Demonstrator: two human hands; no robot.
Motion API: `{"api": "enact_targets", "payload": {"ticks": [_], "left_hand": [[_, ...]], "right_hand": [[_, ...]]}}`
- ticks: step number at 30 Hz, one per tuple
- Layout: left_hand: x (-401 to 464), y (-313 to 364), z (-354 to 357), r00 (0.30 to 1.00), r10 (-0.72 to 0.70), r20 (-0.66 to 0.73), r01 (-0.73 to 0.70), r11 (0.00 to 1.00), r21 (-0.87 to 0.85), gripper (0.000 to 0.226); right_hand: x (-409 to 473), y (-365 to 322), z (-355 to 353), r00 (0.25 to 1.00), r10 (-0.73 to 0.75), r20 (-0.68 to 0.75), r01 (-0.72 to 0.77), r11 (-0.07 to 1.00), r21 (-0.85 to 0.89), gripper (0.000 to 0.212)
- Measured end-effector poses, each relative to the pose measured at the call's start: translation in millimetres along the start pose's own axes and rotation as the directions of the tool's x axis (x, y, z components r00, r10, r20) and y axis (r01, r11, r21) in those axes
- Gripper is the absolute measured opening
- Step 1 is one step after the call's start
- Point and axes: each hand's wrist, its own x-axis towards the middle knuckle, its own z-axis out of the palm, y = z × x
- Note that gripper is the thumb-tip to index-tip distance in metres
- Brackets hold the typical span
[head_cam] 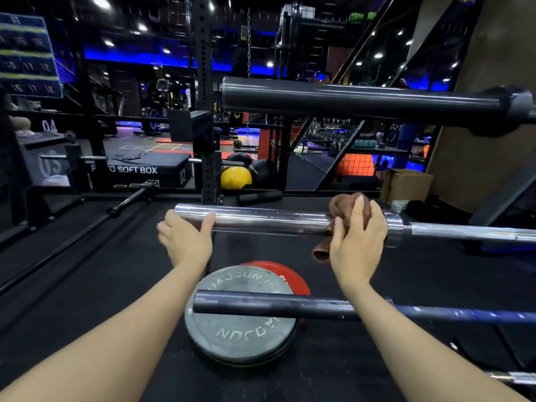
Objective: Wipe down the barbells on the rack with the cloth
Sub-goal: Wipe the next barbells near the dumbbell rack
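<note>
top barbell [362,101]: highest, sticking out leftward over everything else
middle barbell [275,220]: below and nearer than the top one
cloth [345,219]: draped over the middle barbell, under the right hand [358,242]
left hand [187,242]: at the middle barbell's left end
bottom barbell [275,306]: lowest and nearest, crossing over the weight plates [240,338]
weight plates: stacked flat on the floor
floor barbell [124,203]: lying far left

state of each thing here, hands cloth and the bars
left hand: open, thumb touching the chrome bar's end
right hand: grips the cloth around the chrome bar
brown cloth: bunched, wrapped over the bar
chrome bar: level on the rack
top dark bar: level, untouched
lower dark bar: level, untouched
</note>
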Motion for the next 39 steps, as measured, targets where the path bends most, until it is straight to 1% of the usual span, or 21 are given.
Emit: {"api": "enact_targets", "payload": {"ticks": [2, 5, 8, 10, 13, 15, 17, 20, 22, 23, 24, 25, 27, 30, 33, 35, 37, 38, 39], "left_hand": [[2.8, -1.9, -1.9, 1.0, 0.014, 0.028, -0.012, 0.999, -0.051, 0.078], [9.9, -6.9, -7.2, 0.999, 0.026, 0.024, -0.023, 0.995, -0.098, 0.072], [18.3, -13.7, -15.0, 0.999, 0.039, 0.037, -0.032, 0.986, -0.161, 0.045], [23.8, -17.1, -21.1, 0.998, 0.044, 0.051, -0.034, 0.983, -0.179, 0.029], [29.0, -18.1, -26.6, 0.999, 0.008, 0.053, 0.004, 0.975, -0.223, 0.018], [30.3, -18.7, -27.5, 1.0, -0.008, 0.022, 0.014, 0.967, -0.254, 0.012], [29.8, -19.8, -28.3, 1.0, -0.01, 0.007, 0.012, 0.959, -0.282, 0.014], [28.4, -22.7, -31.7, 1.0, 0.017, 0.02, -0.01, 0.953, -0.302, 0.019], [28.9, -22.7, -33.3, 0.999, 0.039, 0.026, -0.029, 0.957, -0.29, 0.02], [29.8, -22.7, -34.7, 0.998, 0.051, 0.03, -0.041, 0.962, -0.27, 0.02], [31.8, -22.7, -35.5, 0.997, 0.061, 0.039, -0.05, 0.968, -0.246, 0.02], [33.3, -22.5, -36.5, 0.996, 0.068, 0.051, -0.056, 0.974, -0.221, 0.02], [37.7, -22.8, -38.0, 0.995, 0.074, 0.071, -0.06, 0.98, -0.191, 0.02], [43.9, -24.3, -37.6, 0.993, 0.072, 0.091, -0.053, 0.978, -0.2, 0.021], [47.5, -26.3, -41.3, 0.988, 0.09, 0.122, -0.062, 0.974, -0.216, 0.02], [49.0, -28.9, -45.1, 0.98, 0.113, 0.164, -0.073, 0.97, -0.232, 0.015], [50.6, -32.9, -47.6, 0.97, 0.144, 0.198, -0.092, 0.964, -0.248, 0.012], [50.8, -34.7, -48.3, 0.965, 0.153, 0.211, -0.095, 0.961, -0.26, 0.011], [51.5, -36.1, -48.2, 0.962, 0.159, 0.222, -0.095, 0.957, -0.274, 0.01]], "right_hand": [[-6.8, -17.4, 8.2, 1.0, -0.011, -0.013, 0.011, 1.0, 0.004, 0.052], [-20.6, -57.9, 23.0, 0.992, -0.123, 0.031, 0.121, 0.991, 0.053, 0.051], [-37.9, -104.6, 39.5, 0.964, -0.228, 0.14, 0.209, 0.968, 0.139, 0.051], [-43.9, -123.8, 46.8, 0.926, -0.313, 0.209, 0.276, 0.942, 0.19, 0.052], [-36.9, -118.8, 40.0, 0.867, -0.406, 0.289, 0.341, 0.906, 0.25, 0.05], [-28.9, -99.7, 24.9, 0.848, -0.452, 0.276, 0.388, 0.885, 0.257, 0.055], [-22.6, -73.4, 11.9, 0.889, -0.417, 0.19, 0.371, 0.898, 0.237, 0.058], [-22.0, -44.1, 4.2, 0.976, -0.204, 0.079, 0.187, 0.966, 0.179, 0.054], [-29.5, -46.4, 8.0, 0.996, -0.069, 0.053, 0.06, 0.987, 0.147, 0.053], [-35.2, -54.6, 12.4, 0.999, -0.041, 0.035, 0.036, 0.99, 0.138, 0.052], [-41.7, -66.7, 18.1, 0.999, -0.047, 0.022, 0.044, 0.991, 0.13, 0.052], [-48.6, -80.6, 25.4, 0.996, -0.079, 0.033, 0.074, 0.989, 0.128, 0.053], [-59.7, -112.7, 38.9, 0.975, -0.19, 0.114, 0.173, 0.974, 0.148, 0.054], [-66.9, -162.3, 54.1, 0.917, -0.349, 0.193, 0.317, 0.932, 0.178, 0.054], [-63.4, -193.5, 63.6, 0.865, -0.441, 0.239, 0.407, 0.896, 0.179, 0.054], [-59.0, -192.1, 62.5, 0.827, -0.496, 0.265, 0.461, 0.868, 0.186, 0.059], [-52.4, -172.6, 53.3, 0.794, -0.549, 0.263, 0.512, 0.836, 0.199, 0.066], [-49.2, -156.7, 47.6, 0.803, -0.542, 0.248, 0.51, 0.84, 0.187, 0.066], [-46.3, -138.3, 42.8, 0.834, -0.509, 0.213, 0.484, 0.86, 0.16, 0.065]]}}
